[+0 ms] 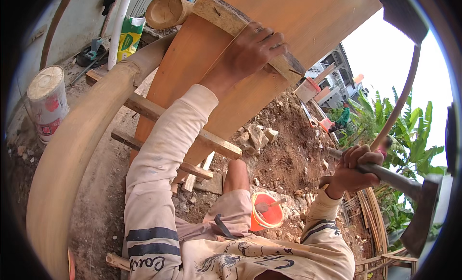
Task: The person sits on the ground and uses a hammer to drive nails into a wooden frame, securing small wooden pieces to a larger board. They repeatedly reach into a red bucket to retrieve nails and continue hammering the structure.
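My left hand [252, 46] reaches up with its fingers curled over a rough wooden batten [221, 15], which lies across a brown plywood panel [308, 20]. Whether a nail is pinched in its fingers cannot be made out. Out to the right, my right hand [356, 169] is closed round the grey metal handle of a hatchet [423, 212]; its dark, flared head points away from the panel. Shorter wooden bars [216, 143] cross below the panel, under my left forearm.
A thick pole [82, 150] bends down the left side. An orange bucket [264, 212] holding a trowel stands on stony soil near my legs. A white bucket [48, 102] is by the wall. A person in green [342, 116] is far off by plants. A thin brown pole [402, 102] rises behind my right hand.
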A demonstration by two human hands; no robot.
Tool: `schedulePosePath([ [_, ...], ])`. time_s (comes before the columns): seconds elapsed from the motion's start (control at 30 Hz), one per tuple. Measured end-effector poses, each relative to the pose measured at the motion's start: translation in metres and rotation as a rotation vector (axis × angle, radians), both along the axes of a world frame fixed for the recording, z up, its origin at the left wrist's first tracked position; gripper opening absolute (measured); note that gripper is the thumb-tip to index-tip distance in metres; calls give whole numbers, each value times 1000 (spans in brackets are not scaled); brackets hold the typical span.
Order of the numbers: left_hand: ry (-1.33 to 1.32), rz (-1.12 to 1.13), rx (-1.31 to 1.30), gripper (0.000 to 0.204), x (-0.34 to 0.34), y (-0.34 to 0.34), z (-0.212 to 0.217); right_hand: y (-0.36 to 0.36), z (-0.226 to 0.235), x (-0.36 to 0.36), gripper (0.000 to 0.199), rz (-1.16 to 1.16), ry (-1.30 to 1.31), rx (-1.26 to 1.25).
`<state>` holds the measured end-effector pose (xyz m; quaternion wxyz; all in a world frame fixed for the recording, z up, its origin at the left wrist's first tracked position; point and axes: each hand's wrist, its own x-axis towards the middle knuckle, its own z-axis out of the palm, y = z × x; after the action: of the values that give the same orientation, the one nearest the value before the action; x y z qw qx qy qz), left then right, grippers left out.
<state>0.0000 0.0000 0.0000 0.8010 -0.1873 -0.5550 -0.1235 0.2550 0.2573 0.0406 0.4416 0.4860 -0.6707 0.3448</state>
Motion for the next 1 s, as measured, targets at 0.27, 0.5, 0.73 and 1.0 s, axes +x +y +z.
schedulePosePath([
  [0.27, -10, 7, 46, 27, 2, 2, -7, 13, -20, -43, 41, -856, 16, 344],
  [0.5, 47, -22, 35, 23, -1, -3, 2, -36, 9, 17, 62, 175, 296, -140],
  [0.73, 23, 13, 35, 27, -4, -9, 0, 6, -14, -38, 47, -807, 8, 252],
  [1.0, 22, -25, 47, 29, -4, 2, 0, -10, -9, -43, 61, -432, 176, 225],
])
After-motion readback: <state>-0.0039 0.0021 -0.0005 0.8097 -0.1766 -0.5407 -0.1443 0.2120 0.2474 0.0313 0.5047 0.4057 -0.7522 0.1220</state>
